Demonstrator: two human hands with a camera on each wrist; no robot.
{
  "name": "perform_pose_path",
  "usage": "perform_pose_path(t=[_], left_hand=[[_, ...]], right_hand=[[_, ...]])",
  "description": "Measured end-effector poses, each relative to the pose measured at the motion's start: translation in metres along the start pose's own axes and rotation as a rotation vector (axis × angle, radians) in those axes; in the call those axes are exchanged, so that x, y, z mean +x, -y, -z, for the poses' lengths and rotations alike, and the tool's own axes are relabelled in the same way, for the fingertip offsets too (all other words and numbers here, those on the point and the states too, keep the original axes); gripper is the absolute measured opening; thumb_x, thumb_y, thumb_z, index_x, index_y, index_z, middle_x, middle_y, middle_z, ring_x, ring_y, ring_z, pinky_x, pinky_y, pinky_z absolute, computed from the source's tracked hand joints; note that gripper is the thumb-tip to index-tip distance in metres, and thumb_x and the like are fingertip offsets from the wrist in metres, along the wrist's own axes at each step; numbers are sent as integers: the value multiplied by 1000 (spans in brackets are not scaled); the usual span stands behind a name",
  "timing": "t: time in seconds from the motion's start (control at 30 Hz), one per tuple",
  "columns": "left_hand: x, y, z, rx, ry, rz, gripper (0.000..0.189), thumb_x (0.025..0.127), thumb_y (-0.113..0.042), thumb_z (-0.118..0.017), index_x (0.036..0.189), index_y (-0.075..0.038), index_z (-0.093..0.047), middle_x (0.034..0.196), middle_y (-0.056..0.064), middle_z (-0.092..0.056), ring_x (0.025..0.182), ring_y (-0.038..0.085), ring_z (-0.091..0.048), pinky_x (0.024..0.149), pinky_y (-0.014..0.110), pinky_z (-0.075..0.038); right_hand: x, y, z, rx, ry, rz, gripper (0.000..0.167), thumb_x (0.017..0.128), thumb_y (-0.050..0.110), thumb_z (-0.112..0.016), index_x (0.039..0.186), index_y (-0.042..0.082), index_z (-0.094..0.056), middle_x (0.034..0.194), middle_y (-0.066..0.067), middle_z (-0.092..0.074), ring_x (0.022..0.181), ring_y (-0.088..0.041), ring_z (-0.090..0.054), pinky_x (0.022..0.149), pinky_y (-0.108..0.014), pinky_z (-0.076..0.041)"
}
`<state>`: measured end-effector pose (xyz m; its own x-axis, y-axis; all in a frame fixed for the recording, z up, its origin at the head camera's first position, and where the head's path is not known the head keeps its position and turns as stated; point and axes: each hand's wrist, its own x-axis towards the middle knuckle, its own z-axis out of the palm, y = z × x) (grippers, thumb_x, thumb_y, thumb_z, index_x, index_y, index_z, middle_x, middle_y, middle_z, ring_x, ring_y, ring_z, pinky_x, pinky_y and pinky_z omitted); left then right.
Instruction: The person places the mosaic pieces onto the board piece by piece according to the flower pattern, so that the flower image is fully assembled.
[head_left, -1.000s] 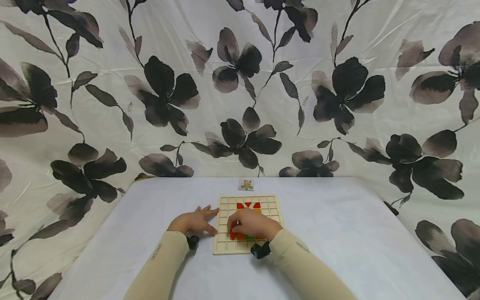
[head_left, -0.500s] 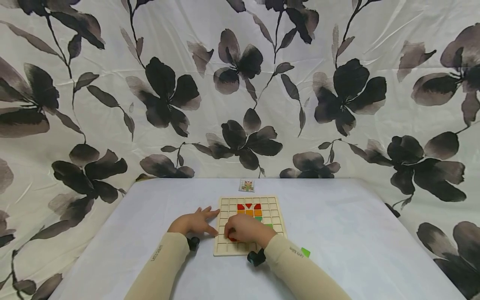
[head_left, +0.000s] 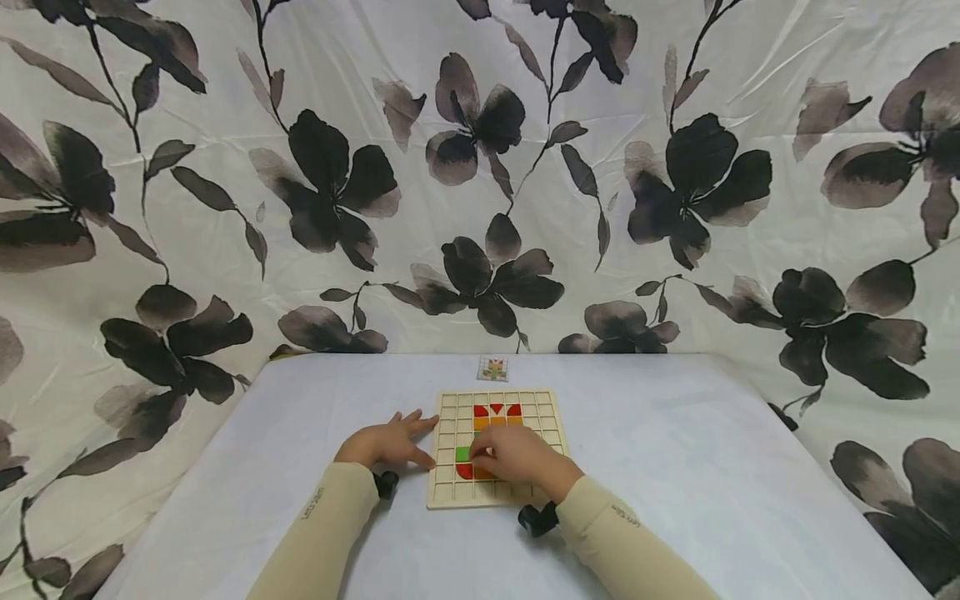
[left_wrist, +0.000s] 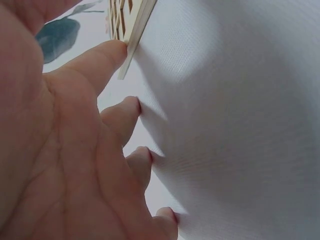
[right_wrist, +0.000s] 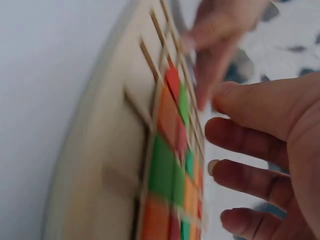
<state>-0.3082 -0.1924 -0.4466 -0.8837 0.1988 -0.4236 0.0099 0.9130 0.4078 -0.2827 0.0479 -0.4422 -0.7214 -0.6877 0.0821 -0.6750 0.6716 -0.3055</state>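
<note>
A wooden grid board [head_left: 442,497] lies on the table, with red, orange and green tiles in its cells. My right hand [head_left: 517,454] is over the middle of the board and hides part of the pattern. In the right wrist view its fingers are loosely bent and spread, with nothing between them, beside the tiles. Left of those fingers, a green tile [head_left: 462,454] and a rounded red tile [head_left: 465,472] sit in the grid. My left hand [head_left: 386,442] rests with fingers spread; its index fingertip [left_wrist: 119,49] and thumb touch the board's left edge.
A small card [head_left: 492,368] with a coloured flower-like pattern on a grid lies behind the board. The white-covered table [head_left: 660,417] extends on both sides. A floral curtain [head_left: 480,192] hangs along its back edge.
My right hand goes left over the red tile, then moves back right and lifts off, uncovering the green and red tiles at the left. The left hand stays at the board's edge.
</note>
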Motion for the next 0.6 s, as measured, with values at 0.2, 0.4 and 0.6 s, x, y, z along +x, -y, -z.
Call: perform_pose_path(t=[0.2,0.4,0.6], left_hand=[[2,0,5,13,-27,7,86,78,-43,-76,151,-30,-34,163,10,-18,149,44,-5,110,75,-11],[1,-1,5,25,-11,8,89,77,-45,-77,152,-29,-32,163,11,-18,149,44,-5,111,73,-11],[8,0,0,26,-11,23,92,73,-52,-78,151,-33,-33,163,10,-19,149,43,-6,110,74,-12]], right_hand=[[-40,-37,21,46,-16,-89,7,90,24,-69,91,20,-75,91,10,-69,83,-7,-59,78,-28,-52],[-82,-60,31,86,30,-238,5,87,20,-70,91,20,-74,88,11,-67,78,-9,-53,72,-30,-48],[-113,-65,40,75,72,-366,10,81,21,-75,90,18,-72,80,9,-63,74,-11,-52,66,-32,-46]])
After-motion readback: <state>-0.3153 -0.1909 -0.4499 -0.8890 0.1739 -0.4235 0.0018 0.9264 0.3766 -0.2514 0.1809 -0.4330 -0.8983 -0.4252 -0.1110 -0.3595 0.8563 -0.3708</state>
